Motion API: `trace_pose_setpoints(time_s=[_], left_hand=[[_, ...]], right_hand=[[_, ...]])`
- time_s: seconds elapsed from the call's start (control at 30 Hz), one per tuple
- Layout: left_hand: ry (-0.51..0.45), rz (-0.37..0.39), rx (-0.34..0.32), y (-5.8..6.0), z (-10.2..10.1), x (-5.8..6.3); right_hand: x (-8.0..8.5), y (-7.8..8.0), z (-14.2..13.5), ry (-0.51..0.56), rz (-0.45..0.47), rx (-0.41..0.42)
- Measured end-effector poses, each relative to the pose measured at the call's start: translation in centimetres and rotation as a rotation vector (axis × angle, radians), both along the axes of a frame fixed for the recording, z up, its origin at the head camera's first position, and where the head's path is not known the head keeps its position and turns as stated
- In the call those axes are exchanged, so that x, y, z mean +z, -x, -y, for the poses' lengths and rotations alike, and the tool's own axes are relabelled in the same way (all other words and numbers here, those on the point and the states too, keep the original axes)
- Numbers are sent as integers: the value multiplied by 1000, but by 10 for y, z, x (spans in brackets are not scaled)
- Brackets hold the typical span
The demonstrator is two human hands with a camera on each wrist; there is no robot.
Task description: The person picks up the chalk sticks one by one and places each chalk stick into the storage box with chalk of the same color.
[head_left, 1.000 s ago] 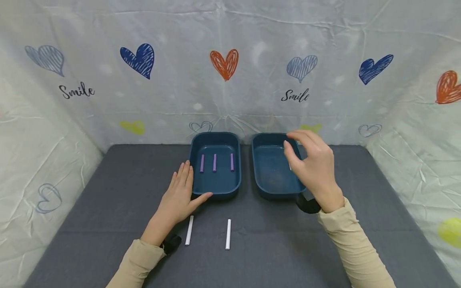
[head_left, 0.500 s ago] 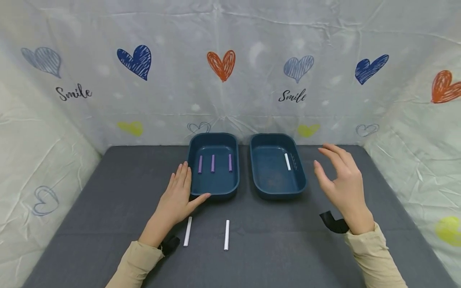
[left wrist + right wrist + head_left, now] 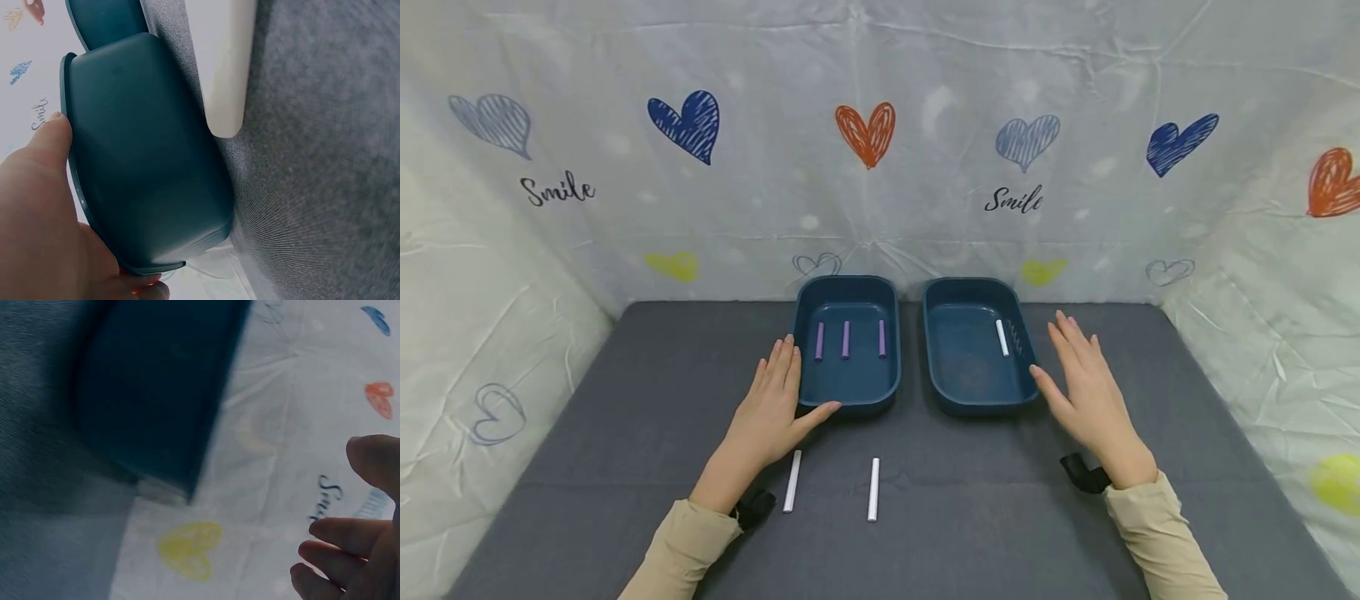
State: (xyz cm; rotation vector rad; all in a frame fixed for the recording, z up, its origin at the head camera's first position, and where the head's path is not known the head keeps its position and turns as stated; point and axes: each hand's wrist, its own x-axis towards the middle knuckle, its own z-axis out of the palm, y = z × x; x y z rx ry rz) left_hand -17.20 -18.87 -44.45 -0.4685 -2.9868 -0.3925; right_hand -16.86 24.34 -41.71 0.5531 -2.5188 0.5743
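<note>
My left hand (image 3: 766, 407) rests against the left blue tray (image 3: 852, 388), its straight fingers along the left side and the thumb at the near corner. Three purple chalk sticks (image 3: 846, 340) lie apart inside that tray. Just right of the right blue tray (image 3: 970, 375), my right hand (image 3: 1092, 400) hovers with fingers extended and nothing in it. One white chalk stick (image 3: 1002, 338) lies in the right tray, near its right wall. In the left wrist view the left thumb (image 3: 53, 140) touches the tray's rim; the right wrist view is blurred around the tray.
Two more white chalk sticks lie on the grey tablecloth (image 3: 970, 517) in front of the left tray: one stick (image 3: 792, 482) by my left wrist, another stick (image 3: 873, 490) further right. A white curtain (image 3: 940, 167) with printed hearts stands behind the trays.
My right hand has left the space above the right tray and moved to its right side, uncovering the white chalk stick there. Its fingers have straightened. The left hand stays put.
</note>
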Motion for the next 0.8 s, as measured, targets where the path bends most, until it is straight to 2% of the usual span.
trace_pose_setpoints(time_s=[0.37,0.5,0.8], left_hand=[[1,0,-12,0,-3,1],[15,-1,-7,0,-2,2],[49,-50,-12,-1,1,7]], right_hand=[[-29,3,1,-176,337,-19],[-34,4,3,-181,381,-8],[-36,7,6,-169,377,-7]])
